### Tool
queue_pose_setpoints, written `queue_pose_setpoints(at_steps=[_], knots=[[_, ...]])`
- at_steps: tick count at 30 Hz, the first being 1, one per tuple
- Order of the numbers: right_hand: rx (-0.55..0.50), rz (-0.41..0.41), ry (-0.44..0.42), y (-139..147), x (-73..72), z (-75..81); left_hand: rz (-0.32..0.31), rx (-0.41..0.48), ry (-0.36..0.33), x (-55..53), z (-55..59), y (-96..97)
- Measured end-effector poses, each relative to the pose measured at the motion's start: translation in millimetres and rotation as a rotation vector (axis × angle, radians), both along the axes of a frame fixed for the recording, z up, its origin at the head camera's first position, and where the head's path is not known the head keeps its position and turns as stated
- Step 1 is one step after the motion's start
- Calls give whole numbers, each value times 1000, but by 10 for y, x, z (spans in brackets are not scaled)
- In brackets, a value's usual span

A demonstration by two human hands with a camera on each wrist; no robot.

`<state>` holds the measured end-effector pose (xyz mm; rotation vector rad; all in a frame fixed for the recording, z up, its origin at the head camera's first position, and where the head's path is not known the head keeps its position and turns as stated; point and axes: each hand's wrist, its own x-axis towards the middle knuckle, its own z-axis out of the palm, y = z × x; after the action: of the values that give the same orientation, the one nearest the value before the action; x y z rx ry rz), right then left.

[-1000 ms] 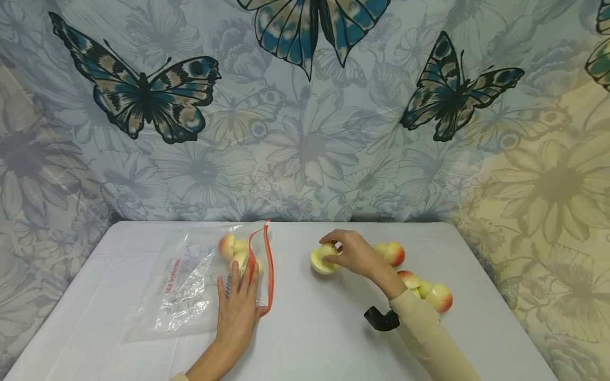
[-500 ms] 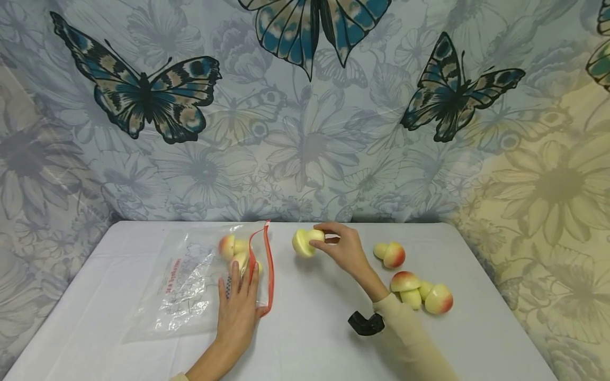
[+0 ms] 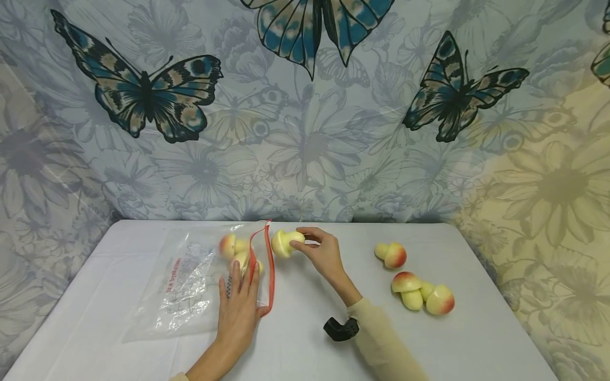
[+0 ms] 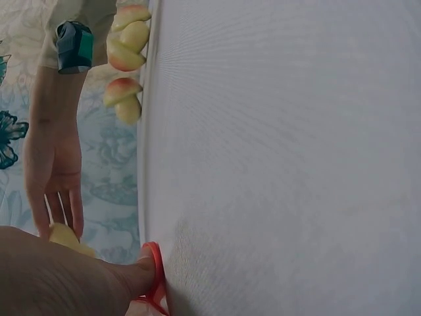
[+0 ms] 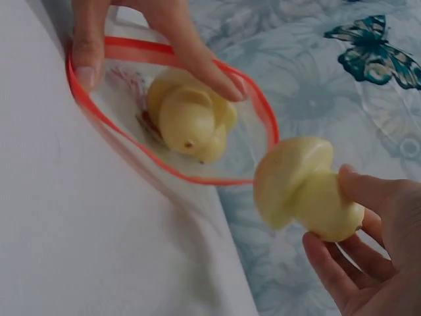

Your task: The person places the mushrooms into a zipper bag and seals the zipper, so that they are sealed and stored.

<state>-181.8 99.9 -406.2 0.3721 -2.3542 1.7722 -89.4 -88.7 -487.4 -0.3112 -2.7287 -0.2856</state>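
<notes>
- The yellow mushroom [image 3: 282,244], stem pinched by fingers of the right hand [image 3: 324,256], has moved to lower mid-frame.
- It now sits beside the clear bag [image 3: 190,286], not inside.
- The left hand [image 3: 236,312] rests there, fingers straight.

1. Clear plastic bag [image 3: 193,304], head view: red lettering [image 3: 173,275] is printed on its face, towards the left. The line runs steeply, nearly upright rather than across – too small and soft to read as words.
2. Same bag, right of the lettering: a faint line drawing [image 3: 195,259], crossed by glare; whether it includes letters cannot be told.
3. Same bag, just beside the fingers of the left hand [image 3: 238,304]: a small dark checked patch [image 3: 229,286], partly covered, meaning unclear.
4. Same bag, right wrist view: reddish print [image 5: 130,84] inside the opening – blurred, illegible.
</notes>
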Motion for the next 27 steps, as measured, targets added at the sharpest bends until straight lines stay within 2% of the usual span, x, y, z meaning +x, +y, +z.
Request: queue_pose_setpoints(at_steps=[6,16,27], knots=[[6,34,-19,-161,-193,-375,9,3,-1,-13,5,2],[43,53,-28,-315,-215,-513,21,-27,-34,-5,32,2],[80,-50,-15,-385,-179,-686,11,-44,-38,-11,35,13]])
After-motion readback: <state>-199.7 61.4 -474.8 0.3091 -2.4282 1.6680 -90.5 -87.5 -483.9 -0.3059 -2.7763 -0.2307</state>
